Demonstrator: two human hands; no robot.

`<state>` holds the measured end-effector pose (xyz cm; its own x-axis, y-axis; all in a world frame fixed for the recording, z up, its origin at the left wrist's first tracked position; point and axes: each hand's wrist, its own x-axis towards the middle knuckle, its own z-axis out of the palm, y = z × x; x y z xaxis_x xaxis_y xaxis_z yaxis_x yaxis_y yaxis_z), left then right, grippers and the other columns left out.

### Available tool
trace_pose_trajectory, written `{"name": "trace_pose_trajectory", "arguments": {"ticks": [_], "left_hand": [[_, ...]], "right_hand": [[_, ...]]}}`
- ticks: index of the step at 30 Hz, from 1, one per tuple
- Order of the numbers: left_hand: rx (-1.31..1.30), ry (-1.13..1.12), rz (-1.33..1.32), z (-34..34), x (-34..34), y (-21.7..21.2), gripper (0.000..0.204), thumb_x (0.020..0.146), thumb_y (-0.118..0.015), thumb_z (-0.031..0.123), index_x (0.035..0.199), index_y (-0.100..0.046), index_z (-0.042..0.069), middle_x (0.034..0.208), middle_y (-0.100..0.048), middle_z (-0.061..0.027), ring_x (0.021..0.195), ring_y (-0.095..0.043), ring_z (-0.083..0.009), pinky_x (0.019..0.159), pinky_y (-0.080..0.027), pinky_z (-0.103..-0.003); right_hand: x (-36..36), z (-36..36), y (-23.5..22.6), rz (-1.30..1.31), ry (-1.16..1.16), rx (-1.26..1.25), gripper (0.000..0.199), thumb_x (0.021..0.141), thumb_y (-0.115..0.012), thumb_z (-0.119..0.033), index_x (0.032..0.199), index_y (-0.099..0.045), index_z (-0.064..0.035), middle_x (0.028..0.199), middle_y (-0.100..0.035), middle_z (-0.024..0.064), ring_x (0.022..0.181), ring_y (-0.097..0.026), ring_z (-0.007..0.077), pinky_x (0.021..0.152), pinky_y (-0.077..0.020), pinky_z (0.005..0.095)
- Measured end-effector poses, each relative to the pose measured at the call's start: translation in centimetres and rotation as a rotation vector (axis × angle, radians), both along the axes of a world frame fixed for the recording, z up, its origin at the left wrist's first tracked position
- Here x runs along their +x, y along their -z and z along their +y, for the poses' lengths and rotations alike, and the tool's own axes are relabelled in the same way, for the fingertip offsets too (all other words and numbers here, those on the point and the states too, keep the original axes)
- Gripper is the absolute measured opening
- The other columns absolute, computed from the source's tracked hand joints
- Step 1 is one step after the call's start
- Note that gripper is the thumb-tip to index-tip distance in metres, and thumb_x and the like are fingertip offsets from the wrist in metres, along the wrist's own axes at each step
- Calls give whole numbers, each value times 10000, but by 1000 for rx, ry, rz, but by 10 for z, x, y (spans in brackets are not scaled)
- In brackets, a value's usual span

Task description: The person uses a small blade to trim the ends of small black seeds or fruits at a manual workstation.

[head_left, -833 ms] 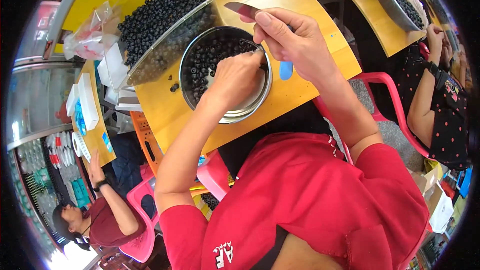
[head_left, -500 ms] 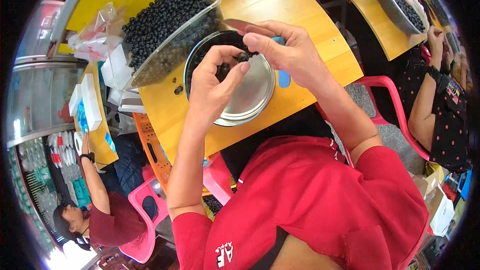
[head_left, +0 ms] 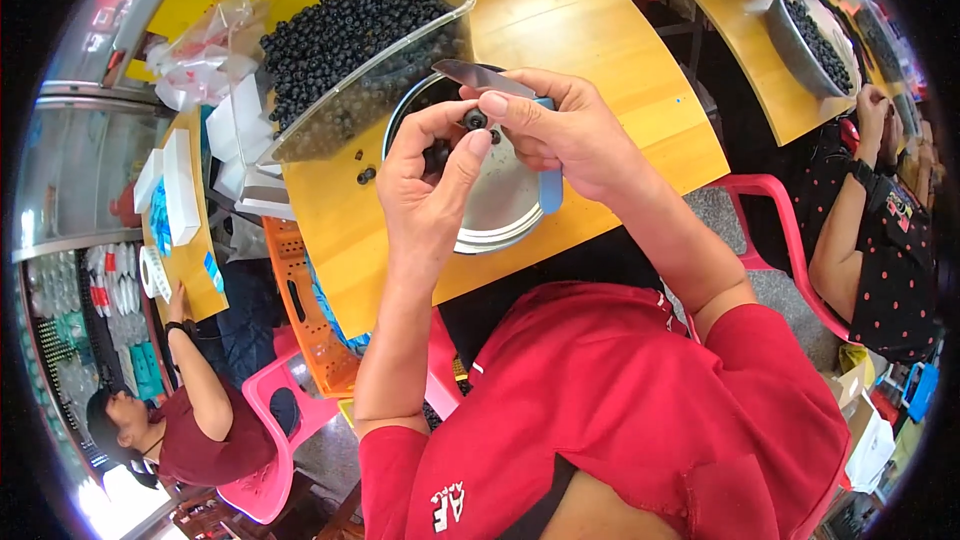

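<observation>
My left hand [head_left: 425, 185] pinches a small dark round berry-like piece [head_left: 475, 119] between thumb and forefinger, and more such pieces sit in its curled palm. Wrapped in my right hand [head_left: 580, 135] is a knife [head_left: 470, 74], its blade pointing left above the fingers and its blue handle showing below. The right thumb is close against the pinched piece. Both hands are over a round metal bowl [head_left: 500, 232], which they partly cover. Beyond it to the left, a clear plastic tub [head_left: 400, 60] holds a heap of the dark pieces [head_left: 350, 30].
A few loose dark pieces [head_left: 367, 176] lie on the yellow wooden table [head_left: 600, 30] left of the bowl. Plastic bags [head_left: 200, 70] and an orange crate [head_left: 305, 300] are at the left. Two people sit nearby, one at each side. A grey bowl [head_left: 800, 45] stands on the right-hand table.
The knife blade has tipped further left and down, and my right thumb has come closer to the pinched piece. The view has shifted slightly.
</observation>
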<state>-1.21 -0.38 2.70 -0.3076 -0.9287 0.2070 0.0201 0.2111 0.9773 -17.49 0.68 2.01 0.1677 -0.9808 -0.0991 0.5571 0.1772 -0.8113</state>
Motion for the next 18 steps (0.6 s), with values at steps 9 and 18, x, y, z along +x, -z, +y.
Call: {"name": "trace_pose_trajectory", "arguments": {"ticks": [9,18], "left_hand": [[-77,19,26,-4,-1,5,179,872,-635,16,1048,-621,39,813,-436,34,743,-436,-46,644,-363,-170],[-77,1,151,-6,4,16,192,895,-634,69,1081,-598,40,864,-488,22,745,-446,-48,617,-371,-166]], "right_hand": [[3,-1,-4,47,35,-1,265,878,-678,-190,1093,-652,-37,612,-483,-86,481,-344,-14,436,-254,166],[6,2,-8,12,29,15,259,887,-664,-190,1102,-647,-46,610,-472,-93,485,-340,-21,431,-240,160]]}}
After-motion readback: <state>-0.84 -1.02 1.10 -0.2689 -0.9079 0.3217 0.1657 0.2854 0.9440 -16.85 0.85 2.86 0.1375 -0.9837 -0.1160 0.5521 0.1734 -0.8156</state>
